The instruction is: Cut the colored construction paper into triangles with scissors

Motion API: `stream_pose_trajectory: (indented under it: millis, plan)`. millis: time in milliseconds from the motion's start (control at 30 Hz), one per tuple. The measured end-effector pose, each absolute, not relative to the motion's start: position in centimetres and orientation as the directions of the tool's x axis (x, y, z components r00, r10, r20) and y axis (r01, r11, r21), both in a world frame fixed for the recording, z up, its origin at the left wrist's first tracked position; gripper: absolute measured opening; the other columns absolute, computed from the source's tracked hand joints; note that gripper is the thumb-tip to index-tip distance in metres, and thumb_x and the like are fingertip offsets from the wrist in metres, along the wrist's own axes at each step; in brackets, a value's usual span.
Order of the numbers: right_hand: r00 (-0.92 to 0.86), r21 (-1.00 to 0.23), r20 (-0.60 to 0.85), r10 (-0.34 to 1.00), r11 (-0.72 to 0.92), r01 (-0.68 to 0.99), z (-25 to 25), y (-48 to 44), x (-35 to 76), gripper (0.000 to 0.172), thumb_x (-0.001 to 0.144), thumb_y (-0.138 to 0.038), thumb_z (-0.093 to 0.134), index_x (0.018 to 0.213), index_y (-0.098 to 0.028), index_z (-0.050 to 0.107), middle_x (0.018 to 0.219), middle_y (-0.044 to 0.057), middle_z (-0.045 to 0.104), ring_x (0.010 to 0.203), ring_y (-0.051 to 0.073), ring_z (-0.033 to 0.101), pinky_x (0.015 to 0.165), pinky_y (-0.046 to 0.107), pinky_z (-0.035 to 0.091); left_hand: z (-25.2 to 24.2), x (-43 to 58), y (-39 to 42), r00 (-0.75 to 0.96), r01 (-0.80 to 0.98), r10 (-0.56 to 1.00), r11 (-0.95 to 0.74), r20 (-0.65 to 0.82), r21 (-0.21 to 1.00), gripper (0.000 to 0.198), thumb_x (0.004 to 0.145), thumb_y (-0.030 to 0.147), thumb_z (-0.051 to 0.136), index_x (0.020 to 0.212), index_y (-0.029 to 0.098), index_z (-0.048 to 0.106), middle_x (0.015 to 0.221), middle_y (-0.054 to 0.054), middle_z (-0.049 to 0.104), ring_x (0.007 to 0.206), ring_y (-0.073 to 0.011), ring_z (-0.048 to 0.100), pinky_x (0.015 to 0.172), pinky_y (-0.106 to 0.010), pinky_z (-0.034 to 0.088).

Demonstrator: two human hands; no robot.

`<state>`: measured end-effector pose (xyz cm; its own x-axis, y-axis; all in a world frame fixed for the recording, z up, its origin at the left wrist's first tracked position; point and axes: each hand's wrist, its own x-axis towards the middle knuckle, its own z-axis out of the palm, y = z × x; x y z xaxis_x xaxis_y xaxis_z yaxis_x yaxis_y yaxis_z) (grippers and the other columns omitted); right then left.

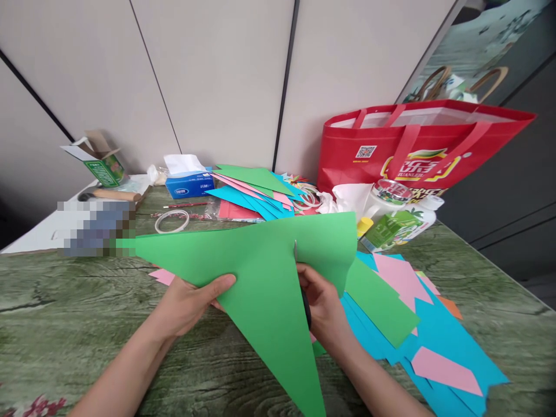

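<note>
A large sheet of green paper [260, 278] is held up over the table, cut partway along its right side. My left hand [195, 301] pinches its left edge, thumb on top and fingers underneath. At the right, my right hand [319, 298] is closed round the scissors [307, 310]; a dark handle shows beside the fingers. The tip of a blade pokes through at the cut, while most of the scissors is hidden by the paper. The strip right of the cut bends away behind my right hand.
Green, pink and blue paper pieces [456, 341] lie at the right, with more coloured sheets [252, 185] at the back. A tape roll [172, 221], a tissue box [190, 184], a green carton [104, 168], a hammer-like tool [115, 195] and a red bag [347, 153] stand around.
</note>
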<state>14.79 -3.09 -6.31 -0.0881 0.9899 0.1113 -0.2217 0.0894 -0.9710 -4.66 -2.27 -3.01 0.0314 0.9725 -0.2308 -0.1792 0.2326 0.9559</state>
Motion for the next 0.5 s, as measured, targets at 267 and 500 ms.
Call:
stream_pose_trajectory:
  millis: [267, 500]
  plan:
    - [-0.091, -0.959, 0.108, 0.990, 0.079, -0.272, -6.28, -3.00, 14.76, 0.027, 0.060, -0.018, 0.072, 0.085, -0.020, 0.062, 0.086, 0.004, 0.069, 0.078, 0.018, 0.063, 0.070, 0.027, 0.049, -2.92, -4.66, -2.35, 0.116, -0.210, 0.964, 0.261, -0.241, 0.942, 0.034, 0.060, 0.023, 0.073, 0.091, 0.018, 0.062, 0.083, -0.004, 0.071, 0.064, -0.0197, 0.066, 0.053, -0.029, 0.057]
    - [-0.068, -0.956, 0.111, 0.991, 0.088, -0.280, -6.26, -3.06, 14.68, 0.027, 0.059, -0.018, 0.073, 0.084, -0.020, 0.064, 0.080, 0.003, 0.070, 0.075, 0.018, 0.063, 0.067, 0.026, 0.049, -3.07, -4.73, -2.24, 0.128, -0.215, 0.961, 0.269, -0.246, 0.939, 0.036, 0.060, 0.023, 0.073, 0.094, 0.018, 0.062, 0.086, -0.004, 0.071, 0.066, -0.0198, 0.066, 0.058, -0.030, 0.057]
